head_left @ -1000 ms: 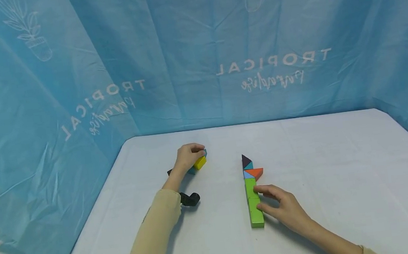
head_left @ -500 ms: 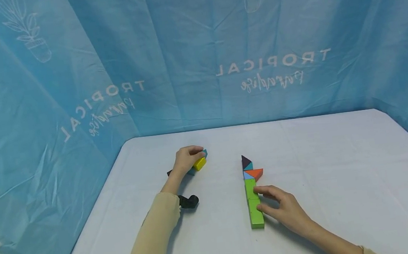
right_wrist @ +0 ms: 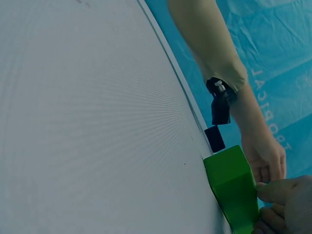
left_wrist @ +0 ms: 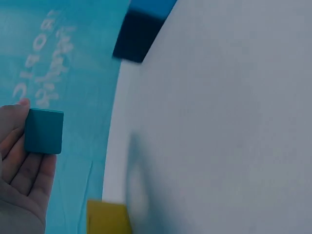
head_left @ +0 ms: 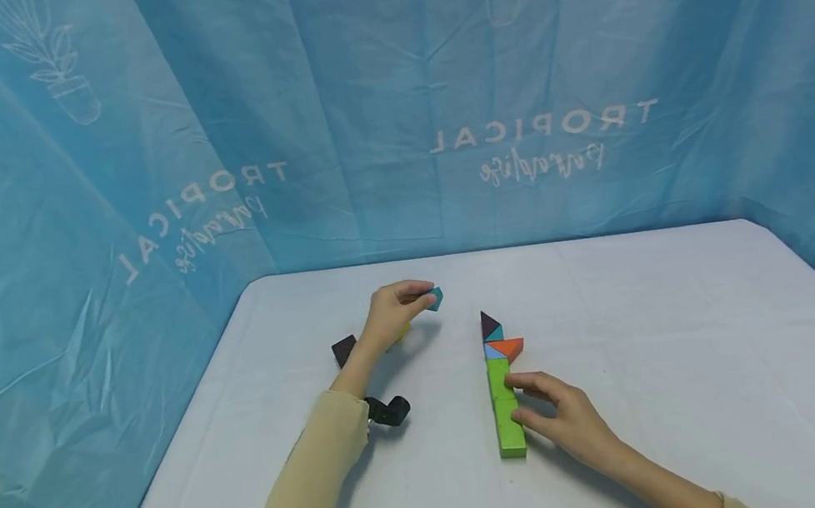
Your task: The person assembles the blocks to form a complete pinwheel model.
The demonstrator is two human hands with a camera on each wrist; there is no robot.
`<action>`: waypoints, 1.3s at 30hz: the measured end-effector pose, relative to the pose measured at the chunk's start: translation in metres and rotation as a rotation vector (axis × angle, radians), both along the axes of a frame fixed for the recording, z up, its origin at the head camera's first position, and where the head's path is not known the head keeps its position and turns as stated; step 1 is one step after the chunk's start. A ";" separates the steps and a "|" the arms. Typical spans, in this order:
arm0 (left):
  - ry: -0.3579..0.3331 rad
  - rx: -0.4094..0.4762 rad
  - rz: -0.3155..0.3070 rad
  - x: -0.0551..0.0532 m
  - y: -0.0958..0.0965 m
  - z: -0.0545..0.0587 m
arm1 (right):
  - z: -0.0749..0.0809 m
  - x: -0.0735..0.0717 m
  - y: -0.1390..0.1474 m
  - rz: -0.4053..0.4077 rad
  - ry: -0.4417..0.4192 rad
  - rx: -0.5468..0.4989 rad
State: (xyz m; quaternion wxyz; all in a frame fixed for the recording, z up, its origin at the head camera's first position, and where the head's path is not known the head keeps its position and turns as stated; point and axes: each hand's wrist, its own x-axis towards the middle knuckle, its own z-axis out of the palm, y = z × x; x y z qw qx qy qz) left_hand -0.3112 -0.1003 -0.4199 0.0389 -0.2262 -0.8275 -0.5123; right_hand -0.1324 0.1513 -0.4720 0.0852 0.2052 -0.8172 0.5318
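Observation:
My left hand (head_left: 393, 312) pinches a small teal block (head_left: 436, 299) between thumb and fingers, above the far left part of the white table (head_left: 650, 327). In the left wrist view the teal block (left_wrist: 45, 131) shows a squarish face. A row runs toward me at centre: a dark triangle block (head_left: 489, 324), a teal triangle (head_left: 495, 334), a light blue triangle (head_left: 492, 352), an orange triangle (head_left: 510, 348) and two green blocks, the upper (head_left: 499, 378) and the lower (head_left: 510, 431). Beside the green blocks, my right hand (head_left: 573, 415) rests thumb and forefinger against their right side.
A black block (head_left: 344, 350) and a yellow block (head_left: 405, 332) lie at the left, the yellow one partly hidden by my left hand. A black wrist camera (head_left: 389, 411) juts from the left sleeve. Blue printed curtain (head_left: 373, 82) surrounds the table's back and sides.
My left hand has lifted the teal block off its spot near the yellow block and carried it to the right. More of the black block shows. The right hand has stayed in place.

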 end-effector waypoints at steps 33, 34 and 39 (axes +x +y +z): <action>-0.043 -0.276 -0.162 0.026 0.033 -0.032 | 0.037 0.015 -0.010 -0.004 -0.013 0.012; -0.042 -0.275 -0.162 0.026 0.033 -0.033 | 0.036 0.015 -0.010 -0.003 -0.013 0.011; -0.029 -0.264 -0.158 0.026 0.032 -0.037 | 0.036 0.016 -0.010 -0.002 -0.018 0.008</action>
